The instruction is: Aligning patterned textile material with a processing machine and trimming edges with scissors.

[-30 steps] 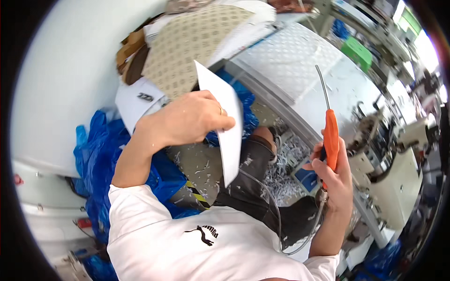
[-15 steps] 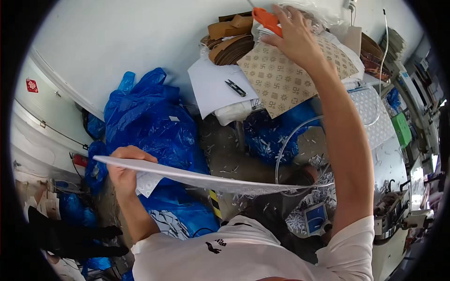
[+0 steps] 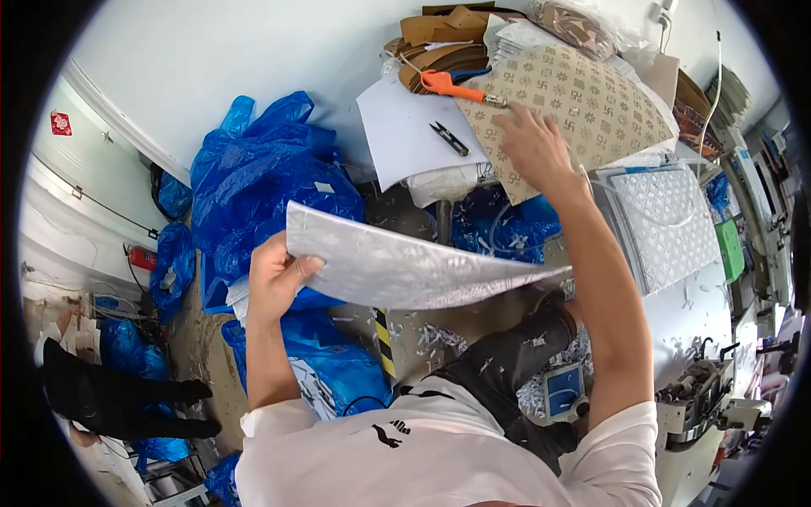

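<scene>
My left hand (image 3: 279, 275) grips the left end of a silvery-white sheet (image 3: 405, 262) with a faint raised pattern, thumb on the near face. The sheet bows out to the right in front of my body. Over a beige patterned sheet (image 3: 583, 93) on the pile, my right hand (image 3: 536, 148) is open, fingers spread. Just beyond its fingertips lies an orange air blow gun (image 3: 448, 84) with a metal fitting; a clear hose runs near my wrist. A small pair of black thread snips (image 3: 449, 139) rests on a white sheet (image 3: 397, 127) to the left.
Blue plastic bags (image 3: 270, 194) bulge at the left. Stacked silvery patterned sheets (image 3: 667, 220) lie on the table to the right. Brown curved pieces (image 3: 439, 55) are piled against the wall. A machine (image 3: 697, 393) stands at lower right, and a person in dark trousers (image 3: 118, 393) at far left.
My right hand has come away from the blow gun, back toward me; the gun now lies on the pile. My left hand has moved right and tilted the sheet so its face shows.
</scene>
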`<state>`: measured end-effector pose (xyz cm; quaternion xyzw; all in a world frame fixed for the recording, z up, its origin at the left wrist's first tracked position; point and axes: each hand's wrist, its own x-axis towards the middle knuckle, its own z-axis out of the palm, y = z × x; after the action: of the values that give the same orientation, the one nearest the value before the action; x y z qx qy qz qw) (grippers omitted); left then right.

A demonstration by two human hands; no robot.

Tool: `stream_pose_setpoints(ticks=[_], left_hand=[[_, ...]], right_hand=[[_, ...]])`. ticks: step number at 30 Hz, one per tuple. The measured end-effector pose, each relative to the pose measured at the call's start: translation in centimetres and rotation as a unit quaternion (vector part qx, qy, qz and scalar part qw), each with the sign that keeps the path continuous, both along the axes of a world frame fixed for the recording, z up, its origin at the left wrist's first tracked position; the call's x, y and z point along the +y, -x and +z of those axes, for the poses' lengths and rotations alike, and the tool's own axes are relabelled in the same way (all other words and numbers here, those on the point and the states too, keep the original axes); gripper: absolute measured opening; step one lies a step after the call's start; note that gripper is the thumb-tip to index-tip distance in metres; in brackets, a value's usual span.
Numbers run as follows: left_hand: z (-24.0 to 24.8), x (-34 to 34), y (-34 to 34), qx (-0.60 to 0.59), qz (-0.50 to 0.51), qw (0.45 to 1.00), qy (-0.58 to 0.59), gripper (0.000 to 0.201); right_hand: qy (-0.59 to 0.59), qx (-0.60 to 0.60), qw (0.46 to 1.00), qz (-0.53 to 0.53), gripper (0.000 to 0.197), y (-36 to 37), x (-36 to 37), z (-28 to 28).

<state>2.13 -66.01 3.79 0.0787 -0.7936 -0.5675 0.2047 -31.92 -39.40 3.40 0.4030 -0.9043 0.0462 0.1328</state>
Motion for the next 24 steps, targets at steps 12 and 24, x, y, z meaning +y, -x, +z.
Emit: stream_pose_setpoints(ticks=[12, 24], left_hand=[[2.7, 3.7, 7.1, 0.092, -0.126, 0.987, -0.026, 0.038], [5.0, 10.9, 12.4, 0.186, -0.338, 0.911, 0.146, 0.021]], right_hand=[[0.590, -0.543, 0.598, 0.015, 0.042, -17.1, 21.8, -4.2], [0.663, -0.279, 0.649, -0.247, 0.019, -33.9, 32.6, -11.2]])
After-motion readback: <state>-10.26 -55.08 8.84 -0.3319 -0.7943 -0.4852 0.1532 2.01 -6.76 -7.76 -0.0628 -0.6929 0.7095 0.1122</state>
